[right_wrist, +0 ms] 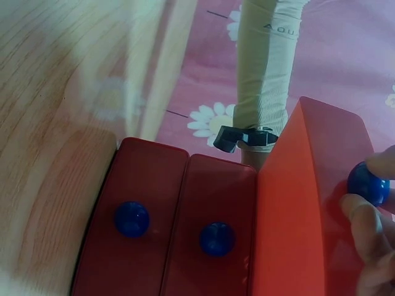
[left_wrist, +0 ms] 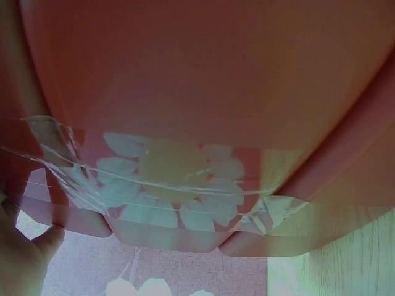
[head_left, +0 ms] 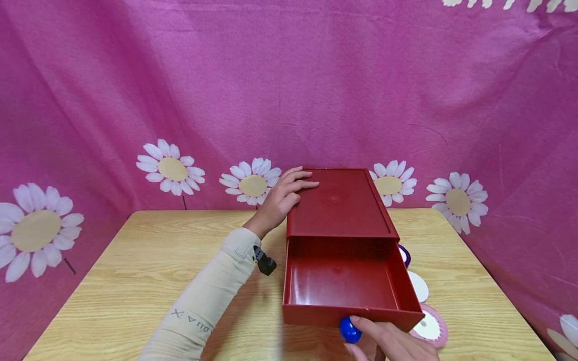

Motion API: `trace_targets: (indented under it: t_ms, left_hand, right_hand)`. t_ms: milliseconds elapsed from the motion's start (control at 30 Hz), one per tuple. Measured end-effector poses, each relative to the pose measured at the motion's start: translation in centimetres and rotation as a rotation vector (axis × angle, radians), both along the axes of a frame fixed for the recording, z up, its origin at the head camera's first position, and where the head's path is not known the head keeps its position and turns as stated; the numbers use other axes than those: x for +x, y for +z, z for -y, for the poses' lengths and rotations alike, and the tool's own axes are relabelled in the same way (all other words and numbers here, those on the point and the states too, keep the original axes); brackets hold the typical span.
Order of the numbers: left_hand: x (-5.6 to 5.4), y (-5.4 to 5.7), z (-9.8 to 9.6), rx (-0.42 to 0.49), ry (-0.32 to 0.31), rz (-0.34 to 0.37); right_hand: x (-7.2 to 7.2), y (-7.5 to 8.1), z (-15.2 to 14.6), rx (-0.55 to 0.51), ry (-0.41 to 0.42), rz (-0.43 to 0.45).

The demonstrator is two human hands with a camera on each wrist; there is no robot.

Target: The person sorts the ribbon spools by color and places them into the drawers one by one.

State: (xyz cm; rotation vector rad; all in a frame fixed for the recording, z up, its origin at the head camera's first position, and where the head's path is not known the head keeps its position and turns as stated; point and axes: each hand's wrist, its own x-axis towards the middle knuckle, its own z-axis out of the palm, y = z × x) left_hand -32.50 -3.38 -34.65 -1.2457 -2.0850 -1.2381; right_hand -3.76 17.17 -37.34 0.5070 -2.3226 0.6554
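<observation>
A red plastic drawer cabinet stands on the table with its top drawer pulled out; the inside is bare. My right hand pinches the blue round knob on that drawer's front between thumb and fingers. In the right wrist view, two lower drawers are closed, each with a blue knob. My left hand rests on the left edge of the cabinet top, fingers extended over it. The left wrist view shows the cabinet's side with clear tape across it.
Flat round pieces lie right of the cabinet: a pink-rimmed disc, a white one and a purple-rimmed one, partly hidden. Pink cloth with daisies hangs behind and beside the wooden table.
</observation>
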Motion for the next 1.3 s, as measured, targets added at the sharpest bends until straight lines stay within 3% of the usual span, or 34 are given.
trace_targets:
  t_ms: [267,467,867,900,967,1133,1200,1300]
  left_hand:
    - [0.0,0.0,0.0,0.006,-0.005,-0.004]
    - [-0.1,0.0,0.0,0.007,-0.005,-0.011]
    - [-0.1,0.1,0.0,0.006,0.001,-0.009]
    - [-0.1,0.1,0.0,0.005,0.002,-0.008]
    - [0.0,0.1,0.0,0.004,0.004,-0.004]
    - [0.0,0.1,0.0,0.008,0.002,0.003]
    - [0.0,0.1,0.1,0.008,0.002,0.001]
    - [0.0,0.0,0.1,0.009,0.003,0.0]
  right_hand:
    - [0.0,-0.1,-0.2,-0.025,0.012,-0.014]
    - [0.2,0.4,-0.3,-0.03,0.022,0.044]
    - [0.0,0.5,-1.3,-0.07,-0.123,0.188]
    - [-0.1,0.5,-1.5,-0.066,-0.136,0.217]
    - [-0.3,0.5,-2.2,-0.037,-0.146,0.361]
    - [-1.3,0.9,-4.3,0.003,-0.095,0.834]
    - [-1.6,0.9,-5.2,-0.007,-0.025,0.865]
    - [-2.3,1.1,-6.6,-0.039,0.16,0.903]
